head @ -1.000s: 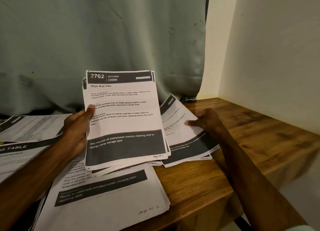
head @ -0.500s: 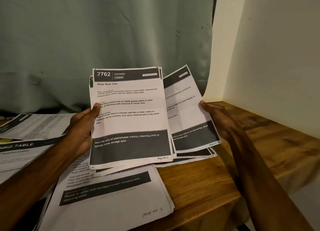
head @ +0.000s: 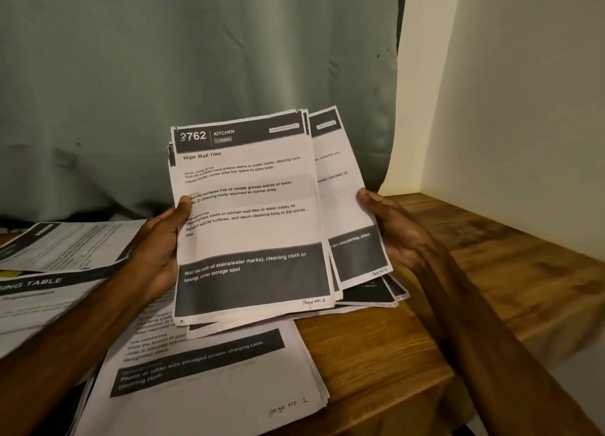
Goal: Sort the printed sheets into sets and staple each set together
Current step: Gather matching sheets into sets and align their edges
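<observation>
1. The left hand (head: 157, 249) holds the front stack (head: 248, 213) up above the table (head: 491, 288), tilted back so the print faces the person. The thumb lies on the top sheet at its left edge. The fingers are behind the paper and out of sight, so the stack is pinched between thumb and hidden fingers.
2. The top sheet reads "2762 KITCHEN" and "Wipe Wall Tiles", with "Page No: 3" handwritten at its near right corner.
3. The right hand (head: 399, 235) holds the back sheets (head: 347, 206), which stick out to the right from behind the front stack. The palm is turned up, the thumb tip presses on the right edge, and the fingers are tucked under the paper.
4. More sheet corners (head: 376, 294) fan out below the back sheets. I cannot tell whether they are held or lie on the table.
5. The near pile (head: 212, 370) lies flat on the table just under the held paper, marked "page NO 1" at its near right corner.
6. The left pile (head: 49, 288), with "ING TABLE" on a dark band, lies at the left beside the left forearm. The far sheets (head: 72, 242) lie just beyond it.
7. The wooden table meets a pale wall (head: 523, 91) on the right. A grey-green curtain (head: 196, 59) hangs at the far side.
</observation>
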{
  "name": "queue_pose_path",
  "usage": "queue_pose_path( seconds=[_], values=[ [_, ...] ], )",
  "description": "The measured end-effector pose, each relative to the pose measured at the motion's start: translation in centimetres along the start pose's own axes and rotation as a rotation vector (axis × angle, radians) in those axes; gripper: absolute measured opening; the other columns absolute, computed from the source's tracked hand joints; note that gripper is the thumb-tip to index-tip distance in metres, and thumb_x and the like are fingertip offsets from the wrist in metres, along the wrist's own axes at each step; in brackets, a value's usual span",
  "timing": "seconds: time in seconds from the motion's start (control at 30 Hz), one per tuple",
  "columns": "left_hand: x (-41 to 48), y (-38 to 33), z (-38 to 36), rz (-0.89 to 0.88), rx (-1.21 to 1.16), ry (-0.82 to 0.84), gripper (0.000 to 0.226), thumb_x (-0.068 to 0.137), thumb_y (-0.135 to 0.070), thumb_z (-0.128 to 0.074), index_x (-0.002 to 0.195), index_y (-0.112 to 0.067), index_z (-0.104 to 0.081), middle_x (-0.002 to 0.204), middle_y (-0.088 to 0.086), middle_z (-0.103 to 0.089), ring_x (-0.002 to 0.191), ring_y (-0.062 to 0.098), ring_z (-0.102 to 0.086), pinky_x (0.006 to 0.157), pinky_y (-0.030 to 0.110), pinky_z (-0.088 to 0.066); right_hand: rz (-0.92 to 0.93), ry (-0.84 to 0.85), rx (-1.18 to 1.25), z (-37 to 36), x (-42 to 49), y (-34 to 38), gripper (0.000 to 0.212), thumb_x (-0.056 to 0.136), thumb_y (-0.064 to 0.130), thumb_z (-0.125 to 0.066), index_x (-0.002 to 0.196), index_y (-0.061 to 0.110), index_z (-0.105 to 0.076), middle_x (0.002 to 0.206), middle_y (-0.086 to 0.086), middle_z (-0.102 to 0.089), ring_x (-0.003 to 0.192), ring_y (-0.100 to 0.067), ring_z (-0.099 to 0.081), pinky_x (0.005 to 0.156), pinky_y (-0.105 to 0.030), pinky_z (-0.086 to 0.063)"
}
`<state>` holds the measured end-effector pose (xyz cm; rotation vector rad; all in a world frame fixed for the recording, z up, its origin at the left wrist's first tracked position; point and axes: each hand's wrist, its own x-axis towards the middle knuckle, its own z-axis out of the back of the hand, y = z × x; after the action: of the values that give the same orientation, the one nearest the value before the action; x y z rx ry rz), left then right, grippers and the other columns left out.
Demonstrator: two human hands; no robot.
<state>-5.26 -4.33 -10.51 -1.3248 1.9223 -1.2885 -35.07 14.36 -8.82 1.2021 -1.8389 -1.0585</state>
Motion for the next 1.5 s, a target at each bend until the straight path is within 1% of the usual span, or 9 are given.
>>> queue_pose_path(
  seconds=[0.2, 0.5, 0.67, 0.8, 0.93, 1.1, 1.2, 1.3, 1.5],
  values=[
    [-0.3, 0.6, -1.0, 0.125, -0.151, 0.030, 0.026, 0.104, -0.030, -0.052, 0.102, -0.019, -0.076, 0.092, 0.003, -0.080, 0.075, 0.016, -0.078, 0.054, 0.036, -0.062, 0.043, 0.085, -0.036, -1.4, 0.2, -0.9, 0.037, 0.105, 0.023, -0.056, 0.141, 0.013, -0.059, 0.139, -0.019, -0.062, 0.133, -0.045, -0.053, 0.113, -0.069, -0.033],
    [-0.5, 1.1, -1.4, 0.110, -0.096, 0.039, 0.036, 0.103, -0.029, -0.056, 0.136, -0.015, -0.063, 0.115, 0.009, -0.075, 0.077, 0.019, -0.078, 0.057, 0.037, -0.063, 0.032, 0.163, -0.069, -1.8, 0.3, -1.3, 0.041, 0.106, 0.021, -0.056, 0.145, 0.014, -0.054, 0.145, -0.021, -0.056, 0.139, -0.048, -0.045, 0.114, -0.072, -0.029],
    [-0.8, 1.4, -2.3, 0.099, -0.077, -0.003, 0.030, 0.103, -0.025, -0.057, 0.130, -0.013, -0.064, 0.107, 0.008, -0.078, 0.078, 0.020, -0.078, 0.056, 0.038, -0.063, 0.022, 0.207, -0.072, -2.8, 0.2, -1.9, 0.038, 0.107, 0.018, -0.050, 0.145, 0.016, -0.056, 0.141, -0.018, -0.061, 0.116, -0.036, -0.068, 0.093, -0.053, -0.054],
    [-0.7, 1.3, -2.0, 0.078, -0.039, -0.016, 0.023, 0.104, -0.024, -0.056, 0.120, -0.014, -0.068, 0.099, 0.005, -0.079, 0.078, 0.019, -0.078, 0.057, 0.038, -0.063, 0.014, 0.193, -0.115, -2.5, 0.6, -1.6, 0.035, 0.106, 0.026, -0.052, 0.136, 0.012, -0.064, 0.136, -0.018, -0.064, 0.121, -0.036, -0.065, 0.100, -0.054, -0.052],
    [0.0, 0.3, -0.7, 0.022, -0.002, -0.058, 0.020, 0.102, -0.026, -0.060, 0.116, -0.015, -0.070, 0.103, 0.005, -0.079, 0.090, 0.022, -0.078, 0.064, 0.040, -0.065, 0.170, 0.016, -0.496, -0.7, 1.0, -1.2, 0.042, 0.103, 0.040, -0.053, 0.123, 0.006, -0.069, 0.121, -0.015, -0.073, 0.107, -0.028, -0.073, 0.088, -0.044, -0.062],
    [1.0, -0.1, 0.9, -0.012, 0.010, -0.086, 0.026, 0.100, -0.028, -0.063, 0.122, -0.015, -0.069, 0.115, 0.006, -0.077, 0.103, 0.024, -0.075, 0.077, 0.040, -0.063, 0.400, -0.401, -1.307, 2.0, 2.3, -2.3, 0.010, 0.089, 0.025, -0.078, 0.086, 0.016, -0.079, 0.081, 0.005, -0.075, 0.071, -0.002, -0.069, 0.071, -0.026, -0.060],
    [1.3, -0.1, 1.0, -0.012, 0.012, -0.088, 0.024, 0.100, -0.028, -0.064, 0.119, -0.015, -0.070, 0.113, 0.006, -0.077, 0.100, 0.023, -0.076, 0.073, 0.038, -0.064, 0.177, -0.384, -1.441, 2.5, 2.6, -2.9, 0.030, 0.079, 0.043, -0.084, 0.075, 0.014, -0.075, 0.071, 0.001, -0.072, 0.068, -0.012, -0.068, 0.067, -0.033, -0.057],
    [1.4, -0.1, 0.9, -0.011, 0.011, -0.083, 0.026, 0.099, -0.028, -0.065, 0.121, -0.015, -0.070, 0.113, 0.006, -0.077, 0.099, 0.023, -0.076, 0.072, 0.039, -0.065, -0.016, -0.351, -1.534, 2.0, 2.2, -2.9, 0.037, 0.074, 0.048, -0.087, 0.078, 0.018, -0.066, 0.073, 0.008, -0.063, 0.069, -0.009, -0.061, 0.056, -0.024, -0.045],
    [1.7, -0.4, 1.4, -0.013, -0.015, -0.071, 0.024, 0.098, -0.027, -0.065, 0.119, -0.015, -0.071, 0.112, 0.006, -0.078, 0.095, 0.022, -0.077, 0.067, 0.037, -0.064, -0.010, -0.380, -1.448, 0.6, 1.0, -2.8, 0.047, 0.074, 0.034, -0.090, 0.101, 0.021, -0.054, 0.083, 0.012, -0.050, 0.081, -0.008, -0.049, 0.062, -0.023, -0.039]
  ],
)
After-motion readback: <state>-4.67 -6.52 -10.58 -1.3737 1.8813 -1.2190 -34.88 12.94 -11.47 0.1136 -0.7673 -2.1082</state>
